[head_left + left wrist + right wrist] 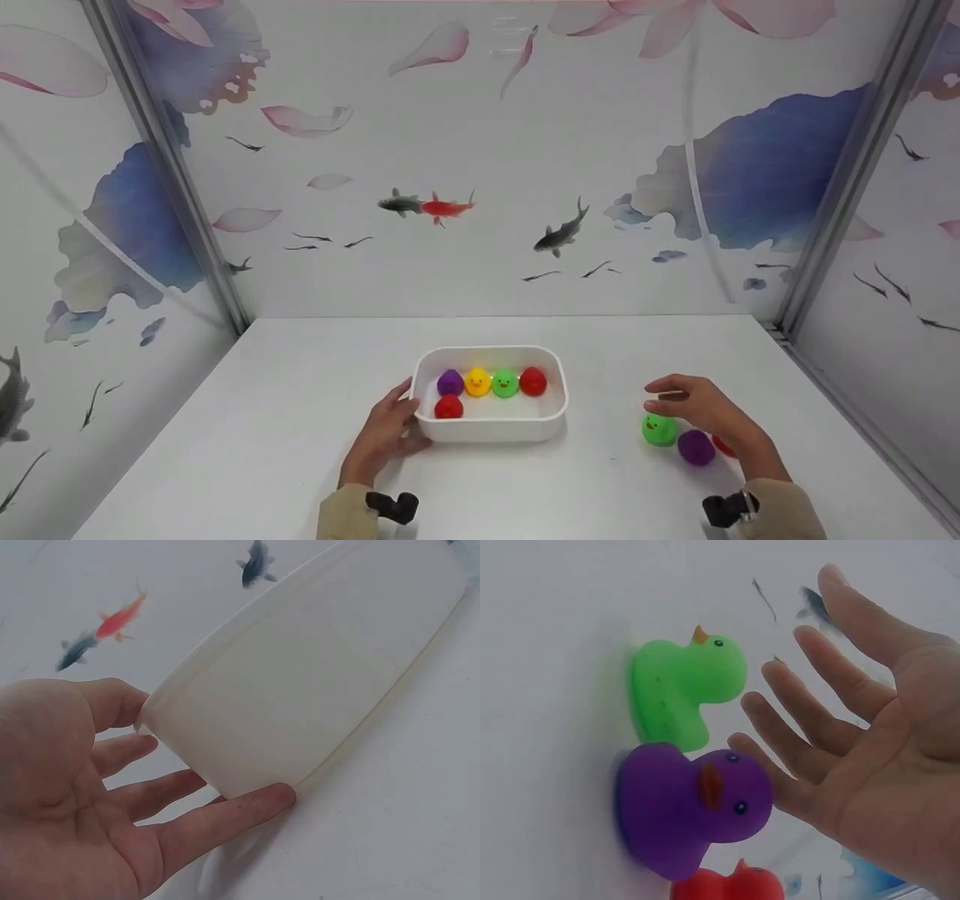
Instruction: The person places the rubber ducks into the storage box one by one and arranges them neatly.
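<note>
My left hand (pixel 386 435) grips the left end of a white plastic box (pixel 491 430), one fingertip at the rim and another digit along its lower front edge. In the box sit a purple duck (pixel 450 382), a yellow duck (pixel 478 382), a green duck (pixel 505 383) and two red ducks (pixel 533 382). To the right, my right hand (pixel 709 409) hovers with loosely bent fingers and holds nothing. Beside and below it on the table are another green duck (pixel 679 682), another purple duck (pixel 682 802) and a red one (pixel 731 886), the last partly hidden by the wrist in the head view.
The white table (pixel 300 390) is enclosed by white panels printed with fish, petals and blue leaves. Metal posts (pixel 176 180) stand at the back corners. Table surface separates the box from the loose ducks.
</note>
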### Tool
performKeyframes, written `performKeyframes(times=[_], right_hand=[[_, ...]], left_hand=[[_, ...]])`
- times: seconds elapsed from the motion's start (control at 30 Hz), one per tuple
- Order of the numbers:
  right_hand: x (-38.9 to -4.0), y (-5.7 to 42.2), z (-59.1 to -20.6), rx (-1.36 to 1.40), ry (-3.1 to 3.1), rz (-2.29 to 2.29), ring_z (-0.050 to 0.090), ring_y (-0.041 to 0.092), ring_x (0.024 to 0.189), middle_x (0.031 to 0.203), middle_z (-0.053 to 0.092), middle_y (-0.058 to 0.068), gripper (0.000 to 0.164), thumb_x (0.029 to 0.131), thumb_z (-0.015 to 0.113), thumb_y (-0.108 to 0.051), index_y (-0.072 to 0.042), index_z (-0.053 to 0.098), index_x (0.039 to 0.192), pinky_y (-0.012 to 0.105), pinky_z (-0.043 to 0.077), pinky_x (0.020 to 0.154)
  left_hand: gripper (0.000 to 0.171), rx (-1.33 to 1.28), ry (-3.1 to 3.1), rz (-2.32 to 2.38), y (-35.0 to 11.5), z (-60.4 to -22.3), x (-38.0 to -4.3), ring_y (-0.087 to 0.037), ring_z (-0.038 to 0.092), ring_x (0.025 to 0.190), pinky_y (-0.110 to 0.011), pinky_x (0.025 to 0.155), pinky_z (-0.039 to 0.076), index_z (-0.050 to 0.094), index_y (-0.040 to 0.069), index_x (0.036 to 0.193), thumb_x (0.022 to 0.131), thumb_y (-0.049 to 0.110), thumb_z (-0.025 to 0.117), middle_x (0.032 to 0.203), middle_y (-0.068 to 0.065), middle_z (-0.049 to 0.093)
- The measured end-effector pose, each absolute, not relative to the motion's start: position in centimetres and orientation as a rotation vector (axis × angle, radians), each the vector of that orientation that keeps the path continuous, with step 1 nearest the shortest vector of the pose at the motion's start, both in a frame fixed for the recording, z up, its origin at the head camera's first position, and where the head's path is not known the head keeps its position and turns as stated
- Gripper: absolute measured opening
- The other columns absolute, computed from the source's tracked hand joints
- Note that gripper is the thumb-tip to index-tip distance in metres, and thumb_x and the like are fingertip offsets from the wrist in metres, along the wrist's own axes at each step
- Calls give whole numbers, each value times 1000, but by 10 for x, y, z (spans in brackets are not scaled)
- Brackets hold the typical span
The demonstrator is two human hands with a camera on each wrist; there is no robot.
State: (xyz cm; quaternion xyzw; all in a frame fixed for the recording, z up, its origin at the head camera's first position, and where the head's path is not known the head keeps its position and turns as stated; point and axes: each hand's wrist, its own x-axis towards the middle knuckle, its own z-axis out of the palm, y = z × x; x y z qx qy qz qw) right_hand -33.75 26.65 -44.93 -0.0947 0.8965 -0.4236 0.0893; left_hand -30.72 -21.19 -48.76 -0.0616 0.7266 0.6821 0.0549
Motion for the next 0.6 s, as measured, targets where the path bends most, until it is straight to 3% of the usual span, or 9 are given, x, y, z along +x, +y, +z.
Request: performKeyframes(times=[0.17, 0.6], right_hand=[[-338, 268, -455, -212, 2622, -1276, 42, 48, 140, 148, 48, 26, 68, 87, 74, -46, -3, 55, 137, 58, 47, 109], [-339, 271, -463, -148, 2641, -1209, 50, 47, 131, 142, 51, 29, 66, 84, 80, -39, 2, 56, 130, 57, 48, 106]], left_hand=[[60, -167, 2217, 2068, -212, -487, -306, -43, 51, 136, -52, 94, 58, 23, 14, 160, 105, 25, 45, 157, -26, 39], [60, -172, 2190, 2086, -211, -486, -306, -40, 53, 134, -52, 96, 57, 22, 15, 161, 106, 26, 45, 157, -24, 40]])
